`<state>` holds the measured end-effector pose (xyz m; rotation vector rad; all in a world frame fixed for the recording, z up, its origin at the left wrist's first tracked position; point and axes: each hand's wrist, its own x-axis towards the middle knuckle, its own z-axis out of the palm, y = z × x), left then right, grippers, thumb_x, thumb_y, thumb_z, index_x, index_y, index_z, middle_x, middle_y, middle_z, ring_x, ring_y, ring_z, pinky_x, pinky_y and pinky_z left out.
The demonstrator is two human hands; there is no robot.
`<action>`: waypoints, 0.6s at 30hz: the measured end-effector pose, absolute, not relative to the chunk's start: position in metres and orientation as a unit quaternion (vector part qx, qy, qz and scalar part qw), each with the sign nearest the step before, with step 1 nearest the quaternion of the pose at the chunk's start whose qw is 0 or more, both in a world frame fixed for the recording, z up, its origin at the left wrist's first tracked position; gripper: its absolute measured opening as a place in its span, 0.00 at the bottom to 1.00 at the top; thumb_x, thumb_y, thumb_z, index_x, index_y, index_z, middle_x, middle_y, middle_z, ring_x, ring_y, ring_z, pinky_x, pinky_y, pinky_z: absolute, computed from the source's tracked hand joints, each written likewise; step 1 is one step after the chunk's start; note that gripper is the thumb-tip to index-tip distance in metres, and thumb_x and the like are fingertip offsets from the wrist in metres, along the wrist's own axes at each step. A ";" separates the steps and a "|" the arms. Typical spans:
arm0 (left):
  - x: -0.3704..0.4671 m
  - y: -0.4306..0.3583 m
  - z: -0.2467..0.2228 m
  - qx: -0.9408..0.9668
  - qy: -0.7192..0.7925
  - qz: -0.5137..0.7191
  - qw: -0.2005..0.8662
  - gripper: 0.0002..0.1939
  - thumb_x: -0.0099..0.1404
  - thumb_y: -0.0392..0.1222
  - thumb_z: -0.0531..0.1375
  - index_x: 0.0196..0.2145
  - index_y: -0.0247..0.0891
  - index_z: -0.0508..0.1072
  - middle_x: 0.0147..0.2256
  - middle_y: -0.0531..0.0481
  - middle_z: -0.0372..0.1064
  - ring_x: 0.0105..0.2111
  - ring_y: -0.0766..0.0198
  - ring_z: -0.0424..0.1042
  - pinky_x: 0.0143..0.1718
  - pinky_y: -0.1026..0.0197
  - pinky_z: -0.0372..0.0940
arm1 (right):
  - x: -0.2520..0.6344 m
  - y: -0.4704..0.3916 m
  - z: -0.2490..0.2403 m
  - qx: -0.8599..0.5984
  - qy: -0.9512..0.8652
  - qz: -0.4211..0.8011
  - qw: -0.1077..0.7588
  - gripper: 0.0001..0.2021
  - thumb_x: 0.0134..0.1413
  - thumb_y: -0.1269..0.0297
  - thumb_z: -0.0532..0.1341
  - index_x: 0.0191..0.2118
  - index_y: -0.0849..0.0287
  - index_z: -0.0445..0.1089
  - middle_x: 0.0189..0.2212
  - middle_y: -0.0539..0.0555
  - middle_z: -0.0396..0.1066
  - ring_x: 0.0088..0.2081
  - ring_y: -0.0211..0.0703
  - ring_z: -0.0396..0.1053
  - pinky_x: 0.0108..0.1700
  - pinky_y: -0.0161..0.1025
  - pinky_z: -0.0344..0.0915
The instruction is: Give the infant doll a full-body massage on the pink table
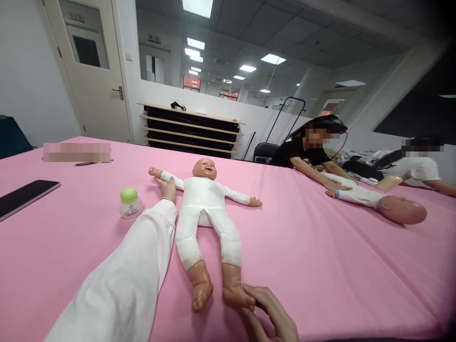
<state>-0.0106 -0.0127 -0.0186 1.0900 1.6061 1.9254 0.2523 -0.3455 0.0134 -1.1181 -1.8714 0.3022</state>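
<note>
1 pale door [101, 97] stands near 1 low, seemingly wooden-shelved rack [192, 131].

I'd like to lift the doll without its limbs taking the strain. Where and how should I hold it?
Probably best by the doll's torso, one hand from each side, just below the armpits. It lies face up with both arms spread, leaving its flanks open, and the torso is its broadest part. The thinner arms and legs look like poorer holds.
</note>
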 end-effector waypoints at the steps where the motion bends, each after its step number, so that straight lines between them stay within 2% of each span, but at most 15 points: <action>1: -0.009 -0.016 -0.016 0.380 0.585 0.687 0.204 0.41 0.62 0.40 0.53 0.63 0.30 0.31 0.63 0.33 0.37 0.62 0.55 0.46 0.60 0.55 0.49 | 0.254 -0.346 0.016 -0.455 -0.757 0.117 0.454 0.14 0.52 0.71 0.60 0.44 0.51 0.66 0.34 0.50 0.71 0.35 0.36 0.72 0.38 0.26 0.70; 4: -0.005 -0.026 -0.006 0.363 0.613 0.671 0.205 0.46 0.58 0.38 0.57 0.63 0.30 0.30 0.62 0.33 0.41 0.60 0.52 0.51 0.58 0.52 0.53 | 0.256 -0.344 0.034 -0.481 -0.740 0.120 0.455 0.12 0.52 0.69 0.60 0.44 0.52 0.67 0.36 0.51 0.71 0.37 0.36 0.71 0.39 0.26 0.70; 6: -0.001 -0.032 0.000 0.368 0.621 0.662 0.202 0.47 0.58 0.38 0.57 0.63 0.29 0.27 0.59 0.31 0.49 0.56 0.49 0.58 0.53 0.49 0.58 | 0.257 -0.338 0.051 -0.496 -0.722 0.120 0.467 0.11 0.53 0.68 0.60 0.43 0.53 0.67 0.37 0.51 0.71 0.38 0.37 0.71 0.40 0.27 0.70; 8: 0.003 -0.037 0.003 0.387 0.613 0.661 0.196 0.47 0.59 0.39 0.56 0.63 0.31 0.25 0.57 0.32 0.56 0.52 0.49 0.64 0.49 0.49 0.62 | 0.258 -0.322 0.071 -0.496 -0.710 0.120 0.485 0.10 0.52 0.66 0.60 0.43 0.54 0.68 0.38 0.52 0.71 0.39 0.38 0.71 0.40 0.29 0.70; 10: 0.007 -0.039 0.004 0.428 0.589 0.662 0.177 0.45 0.60 0.39 0.55 0.63 0.36 0.27 0.57 0.36 0.57 0.50 0.52 0.66 0.47 0.52 0.64 | 0.260 -0.298 0.090 -0.485 -0.708 0.137 0.495 0.11 0.51 0.64 0.61 0.42 0.55 0.68 0.38 0.53 0.71 0.38 0.40 0.71 0.39 0.32 0.71; 13: 0.011 -0.039 0.004 0.527 0.537 0.647 0.128 0.40 0.60 0.38 0.54 0.64 0.40 0.35 0.59 0.42 0.54 0.53 0.57 0.63 0.50 0.56 0.62 | 0.261 -0.250 0.106 -0.477 -0.686 0.188 0.517 0.13 0.48 0.59 0.62 0.41 0.58 0.69 0.38 0.55 0.71 0.37 0.41 0.72 0.40 0.37 0.71; 16: 0.014 -0.036 0.004 0.639 0.500 0.581 0.065 0.32 0.60 0.33 0.51 0.62 0.41 0.50 0.59 0.47 0.54 0.57 0.58 0.57 0.56 0.55 0.55 | 0.256 -0.205 0.104 -0.479 -0.661 0.218 0.534 0.15 0.47 0.56 0.62 0.40 0.59 0.68 0.38 0.56 0.71 0.36 0.42 0.72 0.39 0.39 0.71; 18: 0.016 -0.034 0.004 0.699 0.489 0.520 0.028 0.27 0.60 0.31 0.49 0.57 0.45 0.60 0.58 0.49 0.57 0.56 0.58 0.58 0.57 0.53 0.54 | 0.249 -0.183 0.095 -0.478 -0.665 0.220 0.530 0.15 0.47 0.56 0.61 0.39 0.59 0.67 0.38 0.56 0.71 0.36 0.42 0.72 0.39 0.40 0.71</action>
